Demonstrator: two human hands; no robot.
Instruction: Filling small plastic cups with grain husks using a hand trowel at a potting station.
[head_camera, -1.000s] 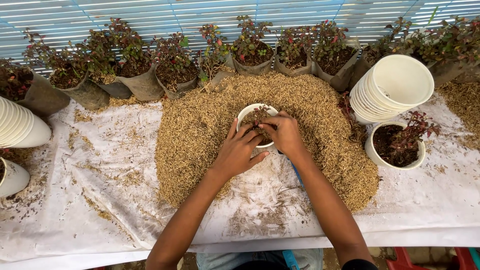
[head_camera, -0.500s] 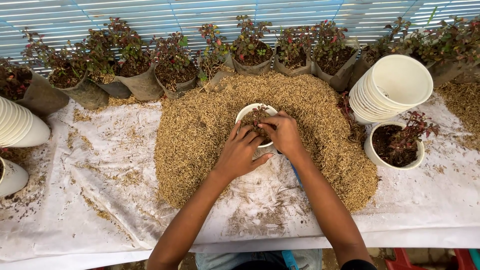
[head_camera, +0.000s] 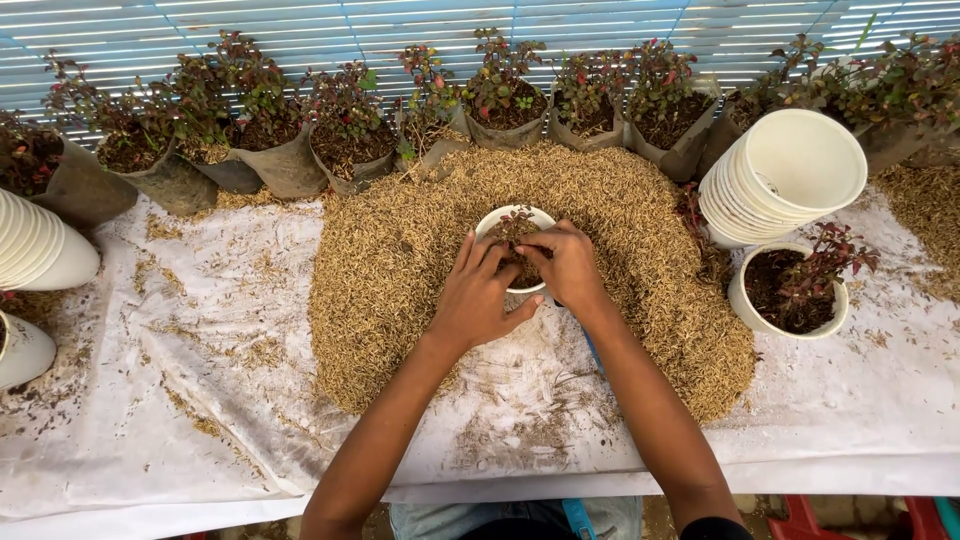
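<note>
Head camera looks straight down over my forearms, which reach out from the near table edge across a white plastic sheet (head_camera: 150, 400) dusted with loose husk. My left hand (head_camera: 480, 295) and right hand (head_camera: 570, 262) come together over a small white pot (head_camera: 500, 222) that sits sunk in the near slope of a big rice-husk pile (head_camera: 400, 260). Both hands lie on the pot's near rim, fingers curled in around a small red-leaved seedling (head_camera: 515, 222) at its middle; whether they actually pinch the stem I cannot tell, since my fingers hide it.

The husk pile rings the pot on every side and spreads wide to left and right. On the right, just past the pile's edge, a potted seedling in a white pot (head_camera: 790, 290) stands on the sheet, and right behind it a stack of empty white pots (head_camera: 790, 170) lies on its side. On the far left edge a second stack of white pots (head_camera: 40, 255) lies tipped, with one more white pot (head_camera: 20, 350) nearer to me. The sheet between that stack and the pile is open.

Beyond the pile, a row of seedlings in dark grow bags (head_camera: 290, 150) runs the whole width of the table, closing off the far side against a blue slatted wall (head_camera: 300, 25).
</note>
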